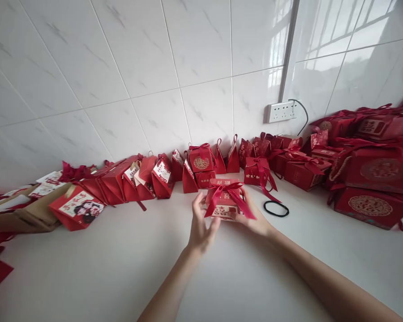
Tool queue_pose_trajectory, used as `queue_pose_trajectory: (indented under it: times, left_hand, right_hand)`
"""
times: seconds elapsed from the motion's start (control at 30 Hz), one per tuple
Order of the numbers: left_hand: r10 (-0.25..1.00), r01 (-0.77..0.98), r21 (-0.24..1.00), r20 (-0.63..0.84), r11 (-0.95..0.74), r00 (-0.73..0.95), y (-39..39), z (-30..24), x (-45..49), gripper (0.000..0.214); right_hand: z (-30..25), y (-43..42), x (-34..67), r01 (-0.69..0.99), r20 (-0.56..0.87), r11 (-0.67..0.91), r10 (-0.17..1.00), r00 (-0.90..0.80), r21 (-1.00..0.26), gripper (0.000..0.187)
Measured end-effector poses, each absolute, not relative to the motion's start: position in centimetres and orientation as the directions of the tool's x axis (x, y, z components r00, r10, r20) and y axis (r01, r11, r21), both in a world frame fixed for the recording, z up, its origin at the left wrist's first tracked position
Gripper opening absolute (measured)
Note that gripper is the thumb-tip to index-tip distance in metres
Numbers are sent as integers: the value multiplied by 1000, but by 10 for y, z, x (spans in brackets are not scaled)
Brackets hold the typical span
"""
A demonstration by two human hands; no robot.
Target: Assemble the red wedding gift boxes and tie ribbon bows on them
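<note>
A small red gift box (221,197) with a wide ribbon bow and gold and white lettering is in front of me, between my two hands. My left hand (201,226) is curved round its left side, fingers along the side and thumb at the lower front corner. On the right, my right hand (255,219) grips the box, its thumb across the front and its other fingers partly hidden behind. Just behind stand a ribboned red box (255,172) and a stack with a round gold emblem (201,163).
Along the tiled wall runs a row of red pointed boxes (163,179). Larger red boxes (369,205) are piled at the right. A black hair tie (276,209) lies on the white tabletop (121,268). Brown cardboard (23,214) lies left; a power strip (282,112) is on the wall.
</note>
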State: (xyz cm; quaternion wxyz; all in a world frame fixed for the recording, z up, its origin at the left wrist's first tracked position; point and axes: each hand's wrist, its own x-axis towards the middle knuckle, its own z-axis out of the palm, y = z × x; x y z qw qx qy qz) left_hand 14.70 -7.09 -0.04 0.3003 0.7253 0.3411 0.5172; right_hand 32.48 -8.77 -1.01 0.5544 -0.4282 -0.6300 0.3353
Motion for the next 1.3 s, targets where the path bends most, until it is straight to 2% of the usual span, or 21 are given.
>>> queue_pose_trajectory:
  times: [0.07,0.13,0.27,0.37,0.57,0.63,0.77,0.97,1.17,1.3]
  left_hand:
    - [845,47,860,489,-509,217,-67,-5,137,72]
    - [892,-8,905,422,-426,161,-65,-3,126,64]
    - [934,75,934,341,-350,103,-67,13,118,40]
    - [946,157,933,313,-324,88,-72,20,123,30]
    - [919,218,894,393,-392,43,-79,18,129,33]
    - [897,236,865,434,-442,86,-79,17,129,29]
    - [849,271,805,503,-528,161,-78,18,128,27]
    - [912,258,875,396,-410,109,-77,20,126,38]
    - [855,354,780,495,-517,158,-78,16,129,39]
    - [894,323,834,424,-447,144,-78,15,131,36]
  right_hand:
    - [-7,-89,331,152,383,384,923,-35,-911,80]
    - [-5,-91,330,139,348,354,935,-70,-925,85]
    - [-5,-97,320,186,341,383,914,-221,-905,88]
    - [-8,-100,318,253,338,417,891,-302,-873,87]
    - [-6,-101,326,381,341,458,878,-335,-804,91]
    - [-5,-100,328,396,342,460,878,-335,-795,93]
    - [-5,-99,329,409,370,472,877,-306,-781,82]
    - [-8,-96,331,456,356,429,903,-239,-780,83]
    - [-9,-97,333,554,412,463,883,-223,-692,83]
    - [-6,-98,332,464,387,464,886,-256,-754,86]
